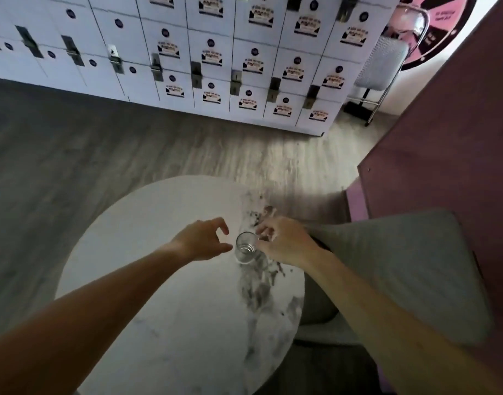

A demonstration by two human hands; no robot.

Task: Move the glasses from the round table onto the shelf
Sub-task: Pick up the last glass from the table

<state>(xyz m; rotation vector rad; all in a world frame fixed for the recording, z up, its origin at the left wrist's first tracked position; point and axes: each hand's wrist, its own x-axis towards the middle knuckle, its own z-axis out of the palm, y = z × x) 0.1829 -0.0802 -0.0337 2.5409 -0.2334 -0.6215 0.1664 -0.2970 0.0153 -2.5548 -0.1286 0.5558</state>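
My two arms reach out over the round table (147, 280). One small clear glass (246, 248) stands on it, right between my hands. My right hand (284, 240) touches the rim with curled fingers, but I cannot tell if it grips yet. My left hand (204, 238) is half open just beside the glass, holding nothing. I should pinch low on the sides and lift straight up, since glass is slippery. I see no shelf and no other glasses here.
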